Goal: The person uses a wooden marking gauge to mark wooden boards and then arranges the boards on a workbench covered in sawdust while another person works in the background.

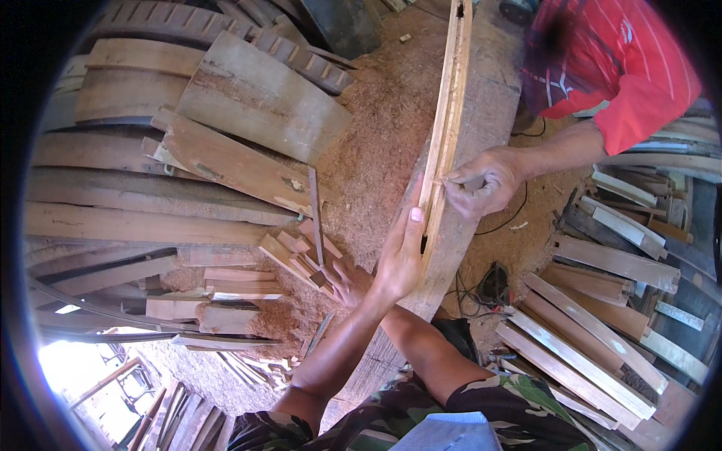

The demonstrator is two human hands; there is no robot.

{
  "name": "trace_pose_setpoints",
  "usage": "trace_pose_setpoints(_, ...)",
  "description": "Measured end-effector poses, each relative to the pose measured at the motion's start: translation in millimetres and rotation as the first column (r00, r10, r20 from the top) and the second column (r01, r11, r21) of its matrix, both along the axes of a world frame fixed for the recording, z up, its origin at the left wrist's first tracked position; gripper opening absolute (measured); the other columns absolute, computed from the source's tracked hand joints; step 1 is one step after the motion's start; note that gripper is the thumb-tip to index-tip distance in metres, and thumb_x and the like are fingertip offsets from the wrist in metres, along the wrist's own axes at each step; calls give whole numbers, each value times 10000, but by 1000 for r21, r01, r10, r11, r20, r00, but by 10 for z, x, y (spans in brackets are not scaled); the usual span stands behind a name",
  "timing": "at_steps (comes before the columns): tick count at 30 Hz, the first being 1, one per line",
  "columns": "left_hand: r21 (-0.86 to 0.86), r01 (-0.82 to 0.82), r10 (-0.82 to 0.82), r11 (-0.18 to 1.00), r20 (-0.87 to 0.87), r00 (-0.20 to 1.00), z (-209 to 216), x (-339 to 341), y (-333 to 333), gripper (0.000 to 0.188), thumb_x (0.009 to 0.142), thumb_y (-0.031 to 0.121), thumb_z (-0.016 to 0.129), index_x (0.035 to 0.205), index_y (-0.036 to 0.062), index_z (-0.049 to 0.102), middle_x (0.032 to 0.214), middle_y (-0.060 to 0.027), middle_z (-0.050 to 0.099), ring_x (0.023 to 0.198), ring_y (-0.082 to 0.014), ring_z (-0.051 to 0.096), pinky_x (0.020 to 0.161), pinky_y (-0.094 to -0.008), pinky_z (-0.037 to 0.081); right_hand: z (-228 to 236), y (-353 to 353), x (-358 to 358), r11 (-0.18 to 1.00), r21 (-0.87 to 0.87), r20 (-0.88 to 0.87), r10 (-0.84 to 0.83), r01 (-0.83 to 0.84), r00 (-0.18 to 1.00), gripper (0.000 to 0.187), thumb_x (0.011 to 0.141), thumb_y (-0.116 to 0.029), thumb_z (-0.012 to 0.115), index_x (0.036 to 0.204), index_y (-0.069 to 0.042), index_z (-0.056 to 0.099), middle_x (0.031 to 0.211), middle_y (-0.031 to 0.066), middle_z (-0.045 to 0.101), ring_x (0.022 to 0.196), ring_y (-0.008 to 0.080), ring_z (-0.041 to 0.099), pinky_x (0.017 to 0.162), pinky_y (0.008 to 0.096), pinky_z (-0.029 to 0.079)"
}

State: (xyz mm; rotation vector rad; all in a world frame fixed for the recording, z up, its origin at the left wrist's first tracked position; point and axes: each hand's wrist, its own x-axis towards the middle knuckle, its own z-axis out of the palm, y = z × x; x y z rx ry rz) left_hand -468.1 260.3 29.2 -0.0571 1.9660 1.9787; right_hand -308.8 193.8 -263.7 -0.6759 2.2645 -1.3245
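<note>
A long, thin, curved wooden strip point(449, 105) stands on edge along a thick worn plank point(485, 113), running from the top of the view down to the middle. My left hand point(400, 252) lies flat against the strip's left side, fingers straight and thumb pointing up along it. My right hand point(347, 279) reaches across under my left forearm, its fingers spread near a heap of small wood offcuts point(297, 255). A co-worker in a red shirt pinches the strip from the right with one hand point(485, 180).
Sawdust point(376, 128) covers the ground around the plank. Wide curved boards point(256, 98) pile up at the left. Stacked straight slats point(594, 338) lie at the right. A black cable and a small power tool point(492, 286) sit next to the plank.
</note>
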Motion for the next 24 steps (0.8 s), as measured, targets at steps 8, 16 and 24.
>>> trace_pose_setpoints(8,196,7,-48,981,209,977,183,-30,87,680,1169,388,500,1746,139,241,1483,-80,562,955,-129,603,823,-298,556,-67,-10,-17,999,-29,22,-30,31,999,663,1085,-459,489,1656,-135,395,1758,155,305,1567,428,337,1238,586,332)
trace_pose_setpoints(16,160,59,-87,985,171,981,160,-145,162,684,1160,366,531,1742,139,252,1314,-65,625,933,-129,641,818,-295,575,-165,-55,-24,996,-74,52,-43,47,998,659,1090,-460,482,1658,-140,391,1761,153,301,1571,445,321,1234,612,323)
trace_pose_setpoints(24,175,38,-87,984,286,954,50,-231,189,675,1175,482,425,1752,191,231,1122,-60,646,848,-141,655,742,-317,583,-262,-73,-42,990,-128,84,-54,65,995,655,1095,-462,475,1661,-145,387,1764,151,297,1575,461,305,1231,638,314)
